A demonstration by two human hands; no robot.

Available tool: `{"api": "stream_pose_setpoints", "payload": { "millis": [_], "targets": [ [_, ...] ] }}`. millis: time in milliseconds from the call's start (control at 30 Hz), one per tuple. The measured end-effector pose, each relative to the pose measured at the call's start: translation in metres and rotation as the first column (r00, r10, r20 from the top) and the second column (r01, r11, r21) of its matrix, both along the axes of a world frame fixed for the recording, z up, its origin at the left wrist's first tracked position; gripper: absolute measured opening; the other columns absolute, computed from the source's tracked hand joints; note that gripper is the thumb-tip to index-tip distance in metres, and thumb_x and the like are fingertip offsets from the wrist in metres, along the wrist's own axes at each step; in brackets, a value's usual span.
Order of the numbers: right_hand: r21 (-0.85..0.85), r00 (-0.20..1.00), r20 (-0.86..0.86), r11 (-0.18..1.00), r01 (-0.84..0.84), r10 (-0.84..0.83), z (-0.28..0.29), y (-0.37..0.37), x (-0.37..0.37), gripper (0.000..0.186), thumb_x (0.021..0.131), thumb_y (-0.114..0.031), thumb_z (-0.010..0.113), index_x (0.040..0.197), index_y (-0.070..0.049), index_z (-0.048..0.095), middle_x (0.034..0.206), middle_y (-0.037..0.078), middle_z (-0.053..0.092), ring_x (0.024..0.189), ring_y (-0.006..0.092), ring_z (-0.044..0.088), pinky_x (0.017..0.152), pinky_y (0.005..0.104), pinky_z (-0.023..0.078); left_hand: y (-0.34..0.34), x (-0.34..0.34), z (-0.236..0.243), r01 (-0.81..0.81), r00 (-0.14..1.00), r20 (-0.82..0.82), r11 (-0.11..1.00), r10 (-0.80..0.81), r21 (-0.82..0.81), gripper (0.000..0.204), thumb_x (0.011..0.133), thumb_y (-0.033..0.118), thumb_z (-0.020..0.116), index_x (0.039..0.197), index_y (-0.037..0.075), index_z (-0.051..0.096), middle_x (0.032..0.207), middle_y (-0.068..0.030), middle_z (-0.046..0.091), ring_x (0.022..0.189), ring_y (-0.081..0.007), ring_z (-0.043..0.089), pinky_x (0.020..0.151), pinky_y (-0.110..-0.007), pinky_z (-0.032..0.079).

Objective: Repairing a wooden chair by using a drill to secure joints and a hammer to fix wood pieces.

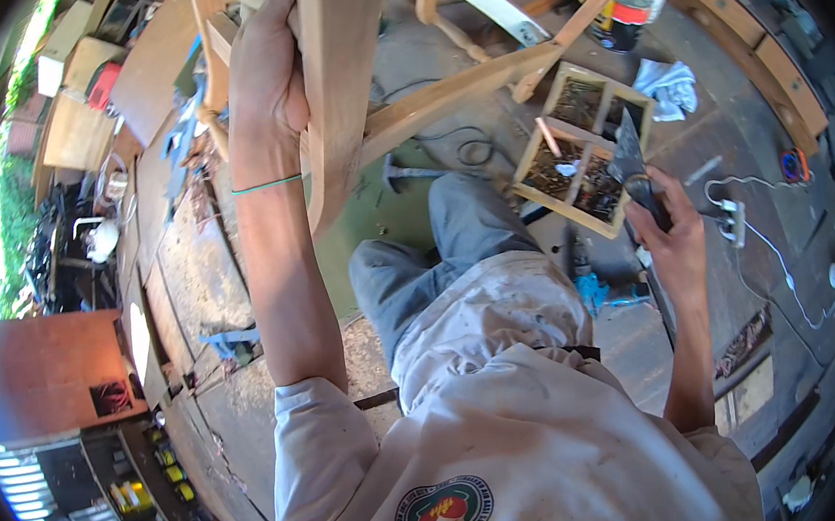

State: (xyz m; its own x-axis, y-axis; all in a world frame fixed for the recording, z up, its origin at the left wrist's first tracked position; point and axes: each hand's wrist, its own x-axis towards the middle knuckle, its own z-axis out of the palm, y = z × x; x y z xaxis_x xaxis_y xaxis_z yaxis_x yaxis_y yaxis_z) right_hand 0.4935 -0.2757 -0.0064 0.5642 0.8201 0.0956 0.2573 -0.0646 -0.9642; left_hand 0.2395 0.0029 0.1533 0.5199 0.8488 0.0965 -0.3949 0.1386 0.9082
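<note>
The wooden frame (345,77) looked joined, but maybe not finished; the right hand (673,224) had fingers tight around a bladed tool (626,154); the left hand (267,59), I couldn't tell

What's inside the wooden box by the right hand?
The wooden box holds loose pieces, too small to identify, and a pale stick. A flat-bladed tool in the right hand hides part of the box; anything beneath the top layer is covered.

Pale wooden frame (345,82) left, grey-bladed tool (628,156) right
</note>
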Motion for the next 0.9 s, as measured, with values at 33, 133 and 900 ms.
{"api": "stream_pose_setpoints", "payload": {
  "millis": [33, 133, 900],
  "targets": [
    [-0.060, 1.000, 0.024, 0.998, -0.005, 0.007, -0.006, -0.001, 0.003, 0.042, 0.087, -0.005, 0.071, 0.127, -0.002, 0.058, 0.076, 0.000, 0.058, 0.064, 0.0062, 0.049, 0.056, 0.0231, 0.042, 0.004, -0.007, -0.004, -0.018, 1.000, -0.013, 1.000, 0.018, -0.001, 0.023, 0.099, 0.014, 0.051, 0.110, -0.005, 0.059, 0.096, -0.0141, 0.069, 0.079, -0.0234, 0.071, 0.071, -0.033, 0.062],
    [-0.144, 0.997, 0.045, 0.988, -0.056, 0.063, -0.021, 0.002, -0.003, 0.043, 0.088, -0.006, 0.071, 0.128, -0.002, 0.057, 0.071, 0.000, 0.053, 0.062, 0.0066, 0.047, 0.054, 0.0241, 0.040, 0.027, -0.072, -0.031, 0.136, 0.975, 0.178, 0.990, -0.129, -0.030, 0.019, 0.099, 0.010, 0.053, 0.108, -0.006, 0.057, 0.088, -0.0085, 0.061, 0.076, -0.0160, 0.059, 0.067, -0.029, 0.055],
    [-0.387, 0.970, -0.103, 0.889, -0.243, 0.220, -0.047, 0.057, -0.042, 0.043, 0.083, -0.007, 0.069, 0.122, -0.005, 0.051, 0.103, 0.014, 0.066, 0.092, 0.0204, 0.064, 0.082, 0.0333, 0.050, 0.022, -0.302, -0.235, -0.195, 0.946, 0.130, 0.840, 0.298, -0.507, 0.018, 0.105, 0.015, 0.039, 0.093, 0.009, 0.051, 0.061, 0.0043, 0.028, 0.045, -0.0085, 0.025, 0.044, -0.026, 0.025]
  ]
}}
